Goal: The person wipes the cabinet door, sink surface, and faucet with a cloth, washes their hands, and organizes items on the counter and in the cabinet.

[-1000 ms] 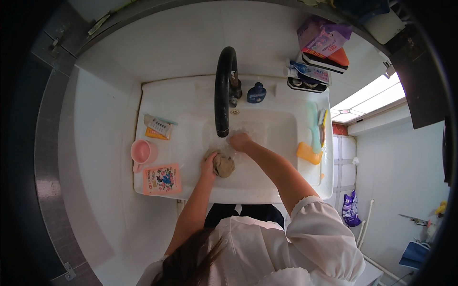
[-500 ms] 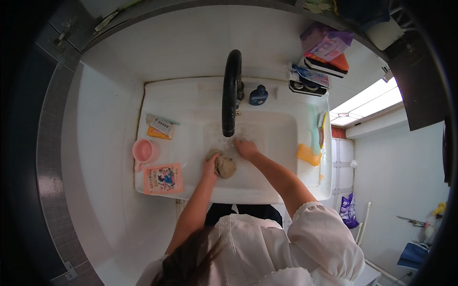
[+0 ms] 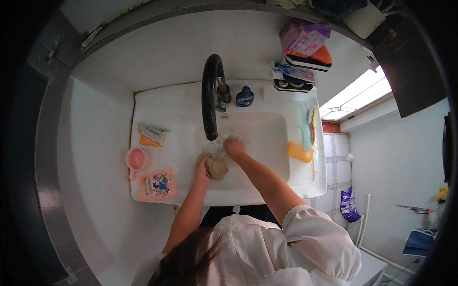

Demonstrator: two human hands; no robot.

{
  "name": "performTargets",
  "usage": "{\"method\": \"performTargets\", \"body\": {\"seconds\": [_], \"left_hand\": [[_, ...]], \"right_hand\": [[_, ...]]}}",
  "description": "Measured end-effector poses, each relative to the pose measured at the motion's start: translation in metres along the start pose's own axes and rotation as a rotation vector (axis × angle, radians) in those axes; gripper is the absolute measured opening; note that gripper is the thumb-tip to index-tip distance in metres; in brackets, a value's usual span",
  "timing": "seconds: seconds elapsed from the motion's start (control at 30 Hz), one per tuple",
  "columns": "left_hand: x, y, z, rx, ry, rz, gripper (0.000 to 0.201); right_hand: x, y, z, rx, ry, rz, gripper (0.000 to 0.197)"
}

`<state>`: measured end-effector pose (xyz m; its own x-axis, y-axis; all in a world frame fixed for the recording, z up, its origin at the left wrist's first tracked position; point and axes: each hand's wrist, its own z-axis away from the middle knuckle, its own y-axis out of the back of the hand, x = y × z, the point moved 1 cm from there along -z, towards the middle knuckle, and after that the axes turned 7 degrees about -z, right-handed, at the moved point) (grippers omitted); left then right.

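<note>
My left hand (image 3: pixel 202 167) is closed round a bunched, wet-looking tan cloth (image 3: pixel 217 169) in the white sink (image 3: pixel 274 128). The cloth hangs over the near side of the basin, close to the splashing water. Just right of the stream, my right hand (image 3: pixel 234 148) is low in the basin with its fingers curled in. Whatever it may hold is hidden by the hand and the water. Above both hands arches a black faucet (image 3: pixel 210 95), its spout pointing down and water running from it.
At the left rim stand a pink mug (image 3: pixel 137 158), a pink printed packet (image 3: pixel 157 186) and small sachets (image 3: pixel 151 134). A dark blue bottle (image 3: pixel 244 97) sits behind the basin. On the right lie an orange soap-like block (image 3: pixel 300 151) and a yellow brush (image 3: pixel 312 125). Toothpaste tubes (image 3: pixel 296 72) fill the back corner.
The whole view has shifted slightly, so the sink sits further left. My left hand still grips the cloth, and my right hand remains by the stream.
</note>
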<state>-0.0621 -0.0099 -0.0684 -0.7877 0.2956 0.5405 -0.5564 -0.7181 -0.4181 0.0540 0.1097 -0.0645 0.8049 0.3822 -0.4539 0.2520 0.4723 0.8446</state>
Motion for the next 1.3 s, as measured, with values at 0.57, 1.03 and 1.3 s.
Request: {"method": "performTargets", "body": {"seconds": [0.57,1.03,1.3], "left_hand": [[0.003,-0.005,0.009,0.002,0.032,0.025,0.033],[0.005,-0.009,0.011,-0.023,-0.008,0.065,0.033],[0.012,-0.02,0.028,-0.095,-0.141,0.065,0.032]], "right_hand": [[0.007,0.008,-0.02,-0.139,0.314,0.244,0.018],[0.011,-0.011,-0.016,0.126,0.322,0.231,0.012],[0.015,-0.013,-0.018,0.17,0.221,0.059,0.013]]}}
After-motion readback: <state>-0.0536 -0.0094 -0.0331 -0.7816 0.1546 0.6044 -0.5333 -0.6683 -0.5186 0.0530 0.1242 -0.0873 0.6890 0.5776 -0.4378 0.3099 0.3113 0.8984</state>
